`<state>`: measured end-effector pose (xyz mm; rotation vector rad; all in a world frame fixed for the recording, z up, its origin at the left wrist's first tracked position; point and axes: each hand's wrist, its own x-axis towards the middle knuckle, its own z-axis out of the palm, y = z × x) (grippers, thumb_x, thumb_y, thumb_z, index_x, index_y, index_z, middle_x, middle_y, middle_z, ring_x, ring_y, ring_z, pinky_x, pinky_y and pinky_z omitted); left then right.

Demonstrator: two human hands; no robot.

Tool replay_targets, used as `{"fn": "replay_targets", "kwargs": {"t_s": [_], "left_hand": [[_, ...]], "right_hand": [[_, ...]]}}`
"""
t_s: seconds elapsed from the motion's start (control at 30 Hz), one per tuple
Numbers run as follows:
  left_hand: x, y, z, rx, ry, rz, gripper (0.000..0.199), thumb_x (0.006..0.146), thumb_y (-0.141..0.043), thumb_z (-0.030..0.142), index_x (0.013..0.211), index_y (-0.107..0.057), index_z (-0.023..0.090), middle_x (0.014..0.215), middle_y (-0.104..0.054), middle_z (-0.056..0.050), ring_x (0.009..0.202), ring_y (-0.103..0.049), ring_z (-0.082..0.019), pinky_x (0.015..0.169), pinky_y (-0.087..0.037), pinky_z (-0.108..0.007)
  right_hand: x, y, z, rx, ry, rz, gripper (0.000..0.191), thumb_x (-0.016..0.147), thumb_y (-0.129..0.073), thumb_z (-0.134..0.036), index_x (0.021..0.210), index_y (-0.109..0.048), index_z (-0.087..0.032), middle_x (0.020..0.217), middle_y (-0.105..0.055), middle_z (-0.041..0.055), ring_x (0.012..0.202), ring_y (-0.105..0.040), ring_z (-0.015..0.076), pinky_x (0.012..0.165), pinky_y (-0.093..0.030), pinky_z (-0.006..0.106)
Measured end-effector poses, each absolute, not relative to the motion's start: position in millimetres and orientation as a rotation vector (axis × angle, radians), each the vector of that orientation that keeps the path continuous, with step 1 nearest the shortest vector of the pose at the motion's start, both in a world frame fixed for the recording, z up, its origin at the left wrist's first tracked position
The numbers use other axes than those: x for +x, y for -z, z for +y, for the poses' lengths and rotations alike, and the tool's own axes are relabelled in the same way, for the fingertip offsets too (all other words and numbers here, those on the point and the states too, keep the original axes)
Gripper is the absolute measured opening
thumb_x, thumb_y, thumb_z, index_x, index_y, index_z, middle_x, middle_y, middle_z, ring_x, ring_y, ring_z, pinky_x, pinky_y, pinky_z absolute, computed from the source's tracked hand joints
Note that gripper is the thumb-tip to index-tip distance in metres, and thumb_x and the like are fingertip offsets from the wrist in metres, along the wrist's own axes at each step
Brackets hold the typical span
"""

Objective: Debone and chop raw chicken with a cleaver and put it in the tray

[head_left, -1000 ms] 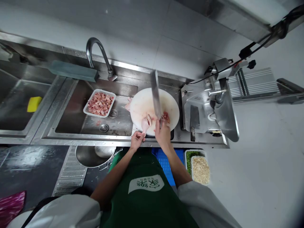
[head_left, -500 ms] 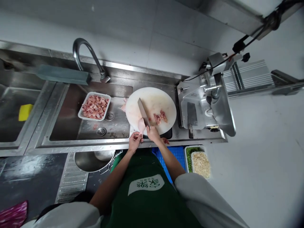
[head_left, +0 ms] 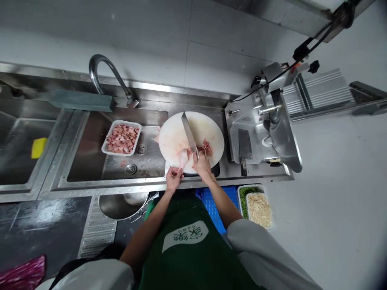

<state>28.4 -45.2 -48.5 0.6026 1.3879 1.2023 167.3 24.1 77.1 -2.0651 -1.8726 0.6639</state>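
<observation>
My left hand [head_left: 174,177] is closed on the thin end of a pale chicken leg [head_left: 183,157], whose thick end rests on the round white cutting board [head_left: 169,129]. In my right hand [head_left: 202,164] is the handle of a kitchen knife [head_left: 189,132]; its blade points away from me across the board, a little right of the leg. Dark red cut pieces of meat [head_left: 207,148] lie beside the knife, partly hidden by my right hand. A bit of pale chicken [head_left: 157,135] shows past the board's left edge.
A white basket of chopped meat [head_left: 122,138] stands in the sink [head_left: 90,157], below a curved faucet [head_left: 110,64]. Right of the board, a cleaver [head_left: 244,145] lies by a metal slicing machine [head_left: 272,121]. Containers of shredded food [head_left: 259,209] are low at right.
The knife has moved right, off the chicken leg and towards the cut pieces, along with my right hand. My left hand keeps hold of the leg.
</observation>
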Motion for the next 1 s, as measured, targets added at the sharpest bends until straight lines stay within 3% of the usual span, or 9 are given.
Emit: {"fn": "replay_targets", "kwargs": {"t_s": [0.07, 0.17, 0.4, 0.53, 0.67, 0.83, 1.0], "left_hand": [[28, 48, -47, 0.596, -1.206, 1.376, 0.048, 0.07, -0.08, 0.057, 0.083, -0.054, 0.019, 0.067, -0.068, 0.0, 0.052, -0.063, -0.012, 0.055, -0.053, -0.025], [27, 47, -47, 0.587, -1.203, 1.37, 0.049, 0.07, -0.08, 0.058, 0.084, -0.054, 0.019, 0.067, -0.068, 0.0, 0.053, -0.064, -0.012, 0.055, -0.053, -0.024], [32, 41, -40, 0.718, -1.111, 1.449, 0.049, 0.074, -0.073, 0.063, 0.084, -0.05, 0.021, 0.055, -0.06, 0.005, 0.038, -0.052, -0.01, 0.037, -0.038, -0.018], [34, 36, -40, 0.703, -1.049, 1.404, 0.051, 0.073, -0.075, 0.063, 0.089, -0.052, 0.021, 0.058, -0.062, 0.004, 0.041, -0.055, -0.01, 0.037, -0.038, -0.017], [25, 29, -51, 0.663, -1.109, 1.421, 0.049, 0.075, -0.074, 0.062, 0.093, -0.055, 0.02, 0.057, -0.061, 0.005, 0.039, -0.053, -0.01, 0.037, -0.037, -0.017], [-15, 29, -74, 0.583, -1.214, 1.582, 0.05, 0.073, -0.072, 0.064, 0.09, -0.057, 0.019, 0.056, -0.061, 0.003, 0.041, -0.054, -0.011, 0.038, -0.04, -0.02], [-70, 42, -108, 0.463, -1.253, 1.75, 0.051, 0.07, -0.071, 0.064, 0.088, -0.056, 0.019, 0.058, -0.063, 0.002, 0.044, -0.058, -0.014, 0.04, -0.043, -0.022]], "right_hand": [[165, -92, 22, -1.978, -0.557, -1.823, 0.045, 0.107, -0.033, -0.042, 0.125, -0.06, -0.011, 0.126, -0.065, 0.0203, 0.117, -0.063, 0.0277, 0.097, -0.049, 0.036], [165, -95, 12, -1.968, -0.522, -1.783, 0.048, 0.108, -0.028, -0.041, 0.132, -0.056, -0.011, 0.124, -0.066, 0.0203, 0.116, -0.064, 0.0269, 0.096, -0.048, 0.035], [180, -65, 2, -2.284, -1.05, -1.906, 0.037, 0.105, -0.039, -0.036, 0.12, -0.064, -0.013, 0.101, -0.075, 0.014, 0.098, -0.071, 0.0257, 0.082, -0.048, 0.028], [173, -84, -1, -2.286, -0.892, -1.939, 0.041, 0.106, -0.036, -0.038, 0.134, -0.055, -0.013, 0.103, -0.074, 0.0148, 0.097, -0.071, 0.0267, 0.079, -0.047, 0.029], [149, -87, -23, -2.294, -0.743, -1.958, 0.041, 0.108, -0.029, -0.037, 0.124, -0.058, -0.013, 0.1, -0.074, 0.0157, 0.092, -0.071, 0.0253, 0.079, -0.046, 0.028], [135, -82, -31, -2.325, -0.799, -1.952, 0.036, 0.107, -0.034, -0.034, 0.116, -0.061, -0.013, 0.094, -0.074, 0.015, 0.087, -0.071, 0.0258, 0.078, -0.046, 0.029], [154, -127, -19, -2.052, -0.469, -1.767, 0.047, 0.107, -0.029, -0.042, 0.128, -0.056, -0.01, 0.095, -0.072, 0.0159, 0.089, -0.071, 0.0278, 0.077, -0.051, 0.033]]}}
